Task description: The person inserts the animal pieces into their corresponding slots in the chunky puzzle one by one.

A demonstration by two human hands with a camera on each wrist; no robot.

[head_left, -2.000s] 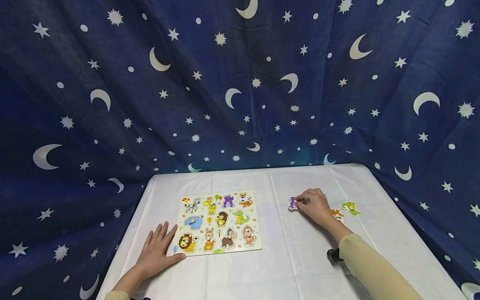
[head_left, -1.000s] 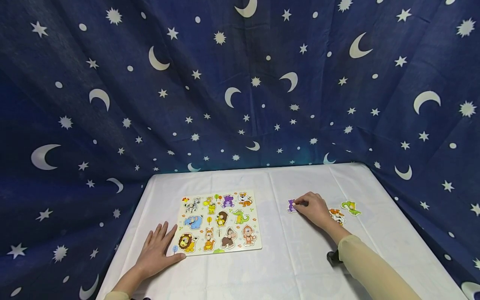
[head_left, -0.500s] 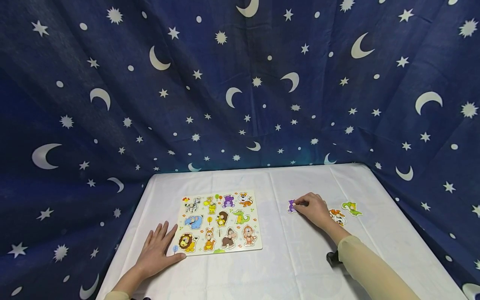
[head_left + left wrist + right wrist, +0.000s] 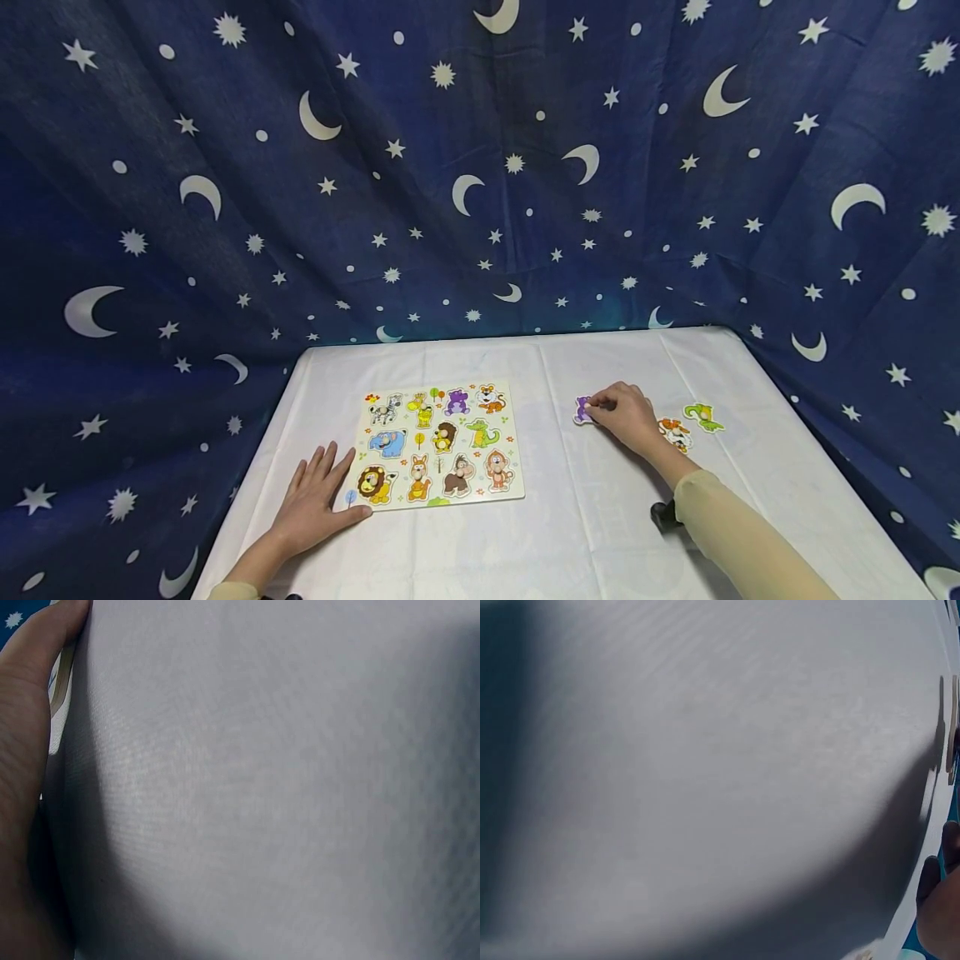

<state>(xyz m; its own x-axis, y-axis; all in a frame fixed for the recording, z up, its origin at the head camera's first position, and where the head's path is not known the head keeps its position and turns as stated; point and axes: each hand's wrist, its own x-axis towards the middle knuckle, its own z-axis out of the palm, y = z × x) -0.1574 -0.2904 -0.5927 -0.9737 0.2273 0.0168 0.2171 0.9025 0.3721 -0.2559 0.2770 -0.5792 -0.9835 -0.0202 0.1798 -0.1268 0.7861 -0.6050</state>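
Observation:
My right hand [image 4: 626, 418] pinches a purple hippo puzzle piece [image 4: 581, 411] at its right side, on or just above the white cloth; I cannot tell which. Only the curled fingers of this hand [image 4: 940, 915] enter the right wrist view, at its right edge. My left hand [image 4: 311, 508] lies flat with fingers spread at the left edge of the animal puzzle board [image 4: 517, 490], its thumb by the near left corner. In the left wrist view the thumb side of that hand [image 4: 22, 742] shows beside the board's edge [image 4: 63, 682]. A matching purple hippo shape [image 4: 456, 403] is in the board's top row.
An orange-and-white tiger piece [image 4: 675, 435] lies on the cloth, partly behind the right wrist. A green crocodile piece [image 4: 702, 417] is farther right. White cloth [image 4: 480, 554] covers the table, and a blue star-and-moon curtain [image 4: 480, 167] hangs behind it.
Over two seconds the right hand and the hippo piece have shifted slightly towards me, uncovering more of the tiger piece. The left hand and board have stayed put.

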